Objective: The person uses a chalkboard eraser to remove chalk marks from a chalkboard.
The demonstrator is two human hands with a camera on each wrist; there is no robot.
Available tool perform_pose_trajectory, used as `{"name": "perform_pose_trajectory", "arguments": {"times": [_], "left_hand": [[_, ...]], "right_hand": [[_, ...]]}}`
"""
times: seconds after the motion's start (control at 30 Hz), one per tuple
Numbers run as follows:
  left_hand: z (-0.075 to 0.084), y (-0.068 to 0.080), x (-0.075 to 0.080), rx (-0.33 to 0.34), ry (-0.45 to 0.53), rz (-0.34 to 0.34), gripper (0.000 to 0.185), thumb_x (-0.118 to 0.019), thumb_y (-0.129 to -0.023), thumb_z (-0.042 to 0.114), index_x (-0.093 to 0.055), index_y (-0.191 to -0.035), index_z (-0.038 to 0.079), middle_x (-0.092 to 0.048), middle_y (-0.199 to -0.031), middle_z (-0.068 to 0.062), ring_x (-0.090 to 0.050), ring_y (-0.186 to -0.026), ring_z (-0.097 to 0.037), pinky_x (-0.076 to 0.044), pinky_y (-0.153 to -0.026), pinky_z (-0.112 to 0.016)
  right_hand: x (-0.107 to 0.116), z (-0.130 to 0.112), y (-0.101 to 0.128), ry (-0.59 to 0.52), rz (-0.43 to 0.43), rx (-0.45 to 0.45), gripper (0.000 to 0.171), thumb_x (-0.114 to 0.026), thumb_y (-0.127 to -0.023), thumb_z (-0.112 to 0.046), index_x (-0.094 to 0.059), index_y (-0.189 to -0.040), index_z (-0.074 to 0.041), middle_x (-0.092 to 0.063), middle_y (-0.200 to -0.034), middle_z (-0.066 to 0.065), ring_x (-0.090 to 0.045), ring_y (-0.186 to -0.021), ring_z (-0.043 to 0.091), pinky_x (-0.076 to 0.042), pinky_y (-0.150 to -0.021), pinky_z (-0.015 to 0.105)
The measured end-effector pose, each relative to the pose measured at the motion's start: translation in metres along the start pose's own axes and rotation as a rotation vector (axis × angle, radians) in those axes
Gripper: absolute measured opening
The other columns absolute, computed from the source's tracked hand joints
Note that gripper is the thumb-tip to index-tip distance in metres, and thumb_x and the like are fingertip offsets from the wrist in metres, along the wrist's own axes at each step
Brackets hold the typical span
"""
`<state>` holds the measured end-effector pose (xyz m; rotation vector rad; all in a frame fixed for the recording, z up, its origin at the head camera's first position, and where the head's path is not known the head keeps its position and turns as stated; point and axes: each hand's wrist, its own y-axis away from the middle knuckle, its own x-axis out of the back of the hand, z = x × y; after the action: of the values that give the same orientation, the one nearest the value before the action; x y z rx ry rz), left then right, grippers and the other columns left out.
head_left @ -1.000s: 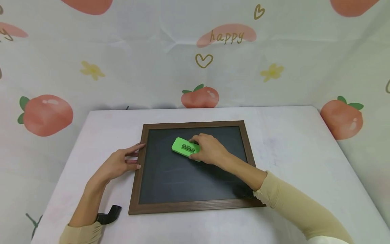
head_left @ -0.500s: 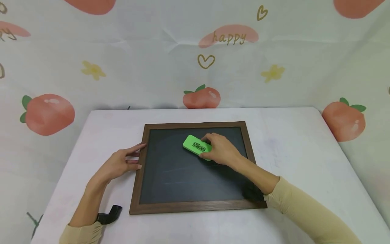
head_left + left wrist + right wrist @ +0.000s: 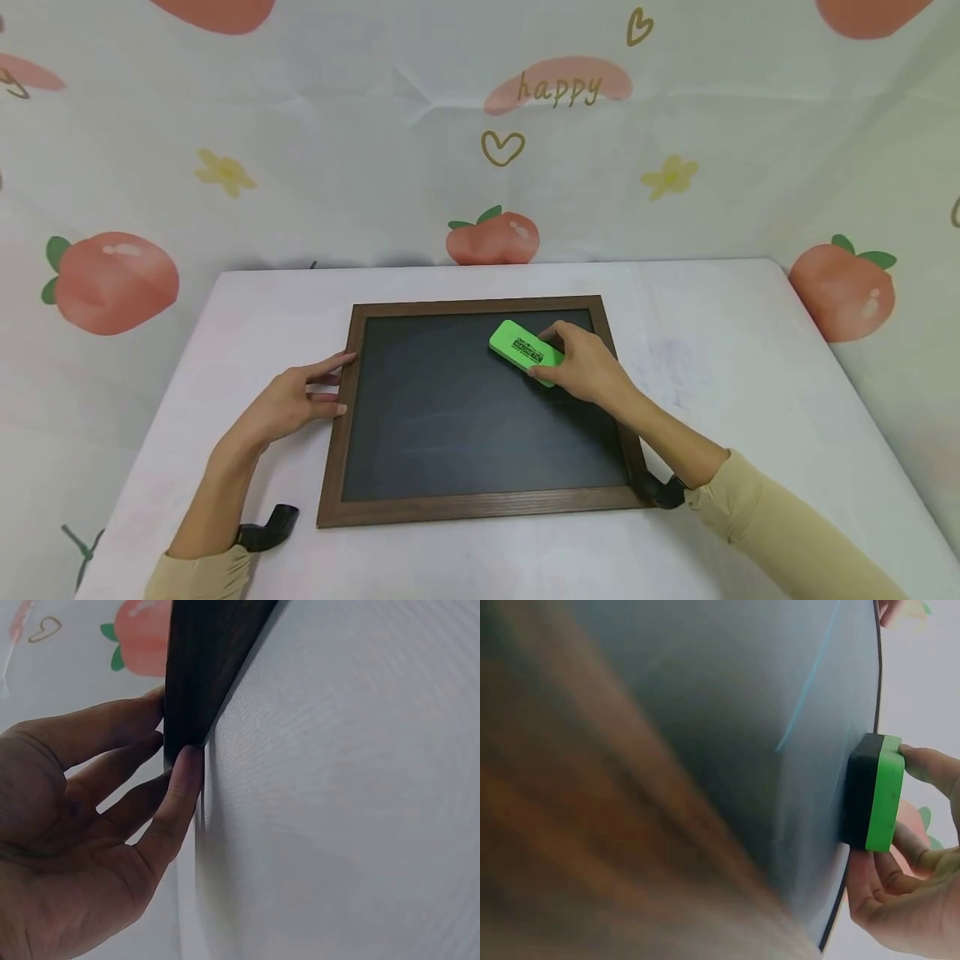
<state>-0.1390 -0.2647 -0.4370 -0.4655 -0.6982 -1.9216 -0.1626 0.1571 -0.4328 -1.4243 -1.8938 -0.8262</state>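
Observation:
A framed blackboard with a brown wooden frame lies on the white table. My right hand pinches a green whiteboard eraser between thumb and fingers, over the upper right part of the board. In the right wrist view the eraser's black underside faces the dark surface, and a thin bluish line shows on it. At the frame's left side, the extended fingers of my left hand rest against the edge; the left wrist view shows the fingertips touching the frame's side.
Each wrist wears a black camera mount, the left one close above the table. The white tabletop surrounds the board. Behind it hangs a pale cloth printed with peaches, hearts and flowers.
My right hand has slid the eraser rightward and slightly up across the board. The left hand has stayed at the frame's left edge.

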Motion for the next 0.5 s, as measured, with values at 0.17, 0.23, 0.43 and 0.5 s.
{"name": "perform_pose_trajectory", "arguments": {"times": [0.17, 0.23, 0.43, 0.5], "left_hand": [[0.000, -0.001, 0.000, -0.005, -0.001, -0.004, 0.076, -0.076, -0.086, 0.005, -0.040, -0.153, 0.011, -0.049, -0.140, -0.031, -0.057, -0.121, -0.043, -0.049, -0.094, -0.054], [-0.001, -0.001, 0.000, -0.009, -0.010, 0.000, 0.075, -0.076, -0.086, 0.006, -0.040, -0.153, 0.012, -0.049, -0.141, -0.030, -0.055, -0.123, -0.043, -0.050, -0.094, -0.054], [-0.001, 0.000, 0.000, -0.013, -0.010, 0.003, 0.075, -0.076, -0.086, 0.006, -0.041, -0.153, 0.012, -0.049, -0.141, -0.029, -0.053, -0.125, -0.044, -0.050, -0.094, -0.054], [-0.001, 0.000, 0.000, -0.010, -0.008, 0.001, 0.075, -0.076, -0.086, 0.006, -0.041, -0.152, 0.012, -0.049, -0.141, -0.030, -0.053, -0.125, -0.044, -0.050, -0.094, -0.054]], "right_hand": [[0.004, 0.008, 0.004, -0.008, 0.036, -0.013, 0.053, -0.083, -0.080, -0.027, -0.062, -0.124, -0.007, -0.067, -0.103, 0.008, -0.059, -0.087, 0.022, -0.049, -0.074, 0.038], [0.007, 0.012, 0.006, -0.012, 0.046, -0.012, 0.053, -0.083, -0.081, -0.027, -0.062, -0.126, -0.007, -0.067, -0.107, 0.009, -0.059, -0.088, 0.022, -0.049, -0.075, 0.038], [0.013, 0.024, 0.012, -0.023, 0.083, 0.023, 0.053, -0.082, -0.082, -0.024, -0.063, -0.130, -0.011, -0.065, -0.121, 0.011, -0.058, -0.094, 0.024, -0.047, -0.080, 0.040], [0.015, 0.027, 0.014, -0.023, 0.089, 0.015, 0.053, -0.081, -0.082, -0.024, -0.064, -0.131, -0.011, -0.064, -0.124, 0.012, -0.058, -0.096, 0.024, -0.047, -0.081, 0.040]]}}
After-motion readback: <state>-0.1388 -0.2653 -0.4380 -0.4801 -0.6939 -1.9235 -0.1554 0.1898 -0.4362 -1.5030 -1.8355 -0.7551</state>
